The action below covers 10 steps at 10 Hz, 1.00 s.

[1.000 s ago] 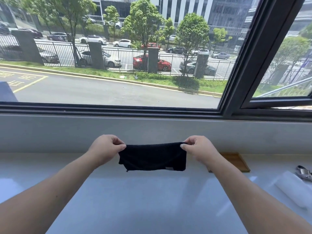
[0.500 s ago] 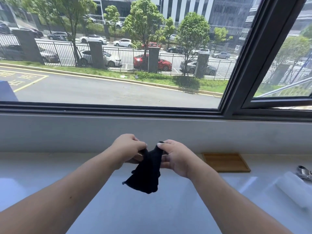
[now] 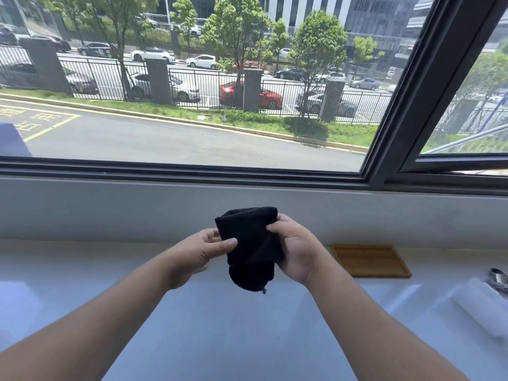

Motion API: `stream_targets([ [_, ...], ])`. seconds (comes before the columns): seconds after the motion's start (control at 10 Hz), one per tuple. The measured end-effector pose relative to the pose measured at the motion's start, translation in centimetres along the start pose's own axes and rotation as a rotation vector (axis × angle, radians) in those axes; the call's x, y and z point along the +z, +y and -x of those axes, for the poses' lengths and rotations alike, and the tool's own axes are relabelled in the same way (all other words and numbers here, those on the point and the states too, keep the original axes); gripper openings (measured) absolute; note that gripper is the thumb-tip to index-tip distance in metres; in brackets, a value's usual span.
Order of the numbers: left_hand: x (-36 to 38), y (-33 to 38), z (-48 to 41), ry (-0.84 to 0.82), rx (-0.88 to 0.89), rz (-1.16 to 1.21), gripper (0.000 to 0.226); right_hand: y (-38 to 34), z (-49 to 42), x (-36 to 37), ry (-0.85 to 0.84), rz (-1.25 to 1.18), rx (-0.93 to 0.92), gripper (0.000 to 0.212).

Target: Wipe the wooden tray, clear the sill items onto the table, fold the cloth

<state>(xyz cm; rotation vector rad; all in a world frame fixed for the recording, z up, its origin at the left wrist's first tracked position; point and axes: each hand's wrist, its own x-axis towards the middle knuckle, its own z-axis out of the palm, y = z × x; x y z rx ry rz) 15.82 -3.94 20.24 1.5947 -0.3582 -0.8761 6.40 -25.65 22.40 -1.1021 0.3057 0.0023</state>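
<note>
A black cloth [image 3: 251, 246], folded into a small thick bundle, hangs in the air above the white sill. My right hand [image 3: 295, 254] grips its right side with the thumb on the front. My left hand [image 3: 202, 253] pinches its left edge between thumb and fingers. To the right of my right hand, the empty wooden tray [image 3: 369, 261] lies flat on the white sill surface [image 3: 82, 270].
At the far right lie a white roll [image 3: 483, 306] and a shiny metal object [image 3: 497, 279], cut off by the frame edge. The white wall and dark window frame [image 3: 192, 171] rise behind the hands. A glossy white table surface [image 3: 233, 339] spreads below my arms.
The cloth was stretched wide between both hands, then the hands came together, folding it. Now it is a compact bundle held upright, and both hands grip its sides.
</note>
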Motion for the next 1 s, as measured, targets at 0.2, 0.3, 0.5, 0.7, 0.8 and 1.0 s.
stream_targets([
  [0.2,2.0,-5.1,-2.1,0.236,-0.053,0.072,0.025,5.2,-1.3,-1.8,0.085,0.146,0.162,0.043],
  [0.3,2.6,-11.0,-3.0,0.385,-0.165,-0.095,0.022,10.6,-1.7,-2.8,0.184,0.43,0.251,0.07],
  [0.5,4.0,-21.9,-3.6,0.394,-0.372,-0.337,0.017,22.1,-2.1,-6.1,0.29,0.766,0.374,0.076],
  [0.7,4.2,-28.5,-3.1,0.355,-0.284,-0.922,0.061,30.3,-0.6,-9.1,0.202,1.581,0.02,0.056],
  [0.8,4.3,-29.2,-3.0,0.244,-0.189,-1.121,0.055,31.4,0.2,-9.8,0.072,1.753,-0.07,0.038],
  [1.0,4.1,-26.1,-3.6,0.31,-0.123,-1.153,0.071,28.5,-0.5,-8.7,0.109,1.717,-0.044,0.064],
])
